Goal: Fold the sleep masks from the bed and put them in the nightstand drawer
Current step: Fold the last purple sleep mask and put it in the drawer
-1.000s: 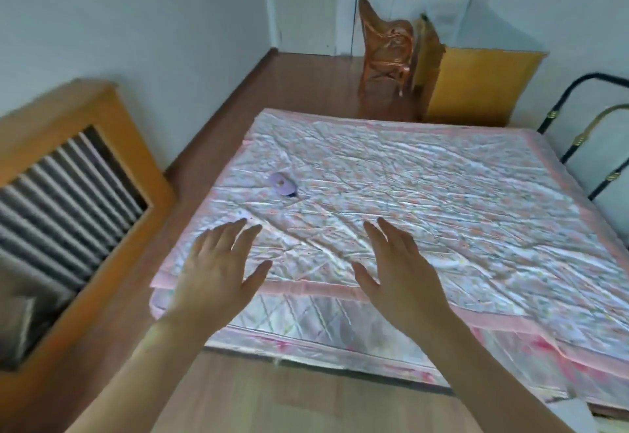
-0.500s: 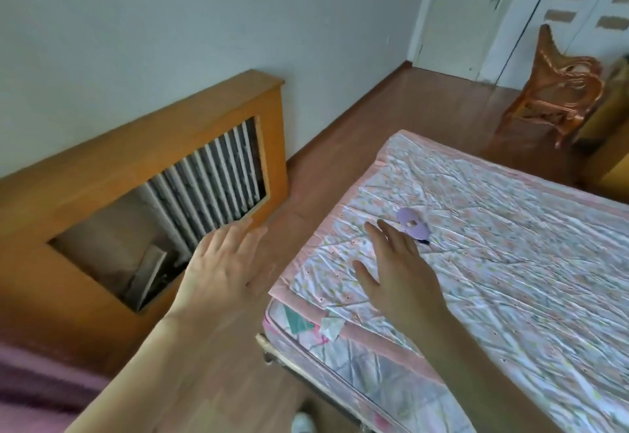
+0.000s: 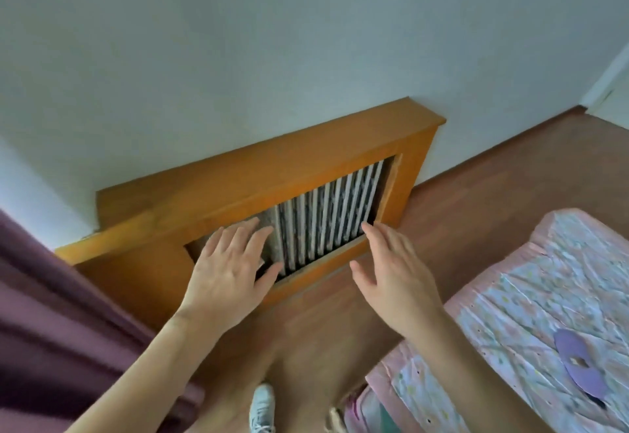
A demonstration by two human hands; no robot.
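A lilac sleep mask [image 3: 578, 369] lies flat on the bed [image 3: 503, 330] near its left edge, at the lower right of the head view. My left hand [image 3: 228, 272] is held out with fingers spread, in front of the wooden radiator cover. My right hand [image 3: 394, 276] is also spread and empty, over the floor to the left of the bed and well left of the mask. No nightstand or drawer is in view.
A wooden radiator cover [image 3: 306, 173] with a slatted opening stands against the pale wall. A purple curtain [image 3: 51, 313] hangs at the left. Wooden floor [image 3: 493, 201] runs between cover and bed. A white shoe [image 3: 262, 405] shows at the bottom.
My view has swung left, away from the bed toward the radiator cover. The mask has slid to the lower right of the frame. Both hands stay spread and empty.
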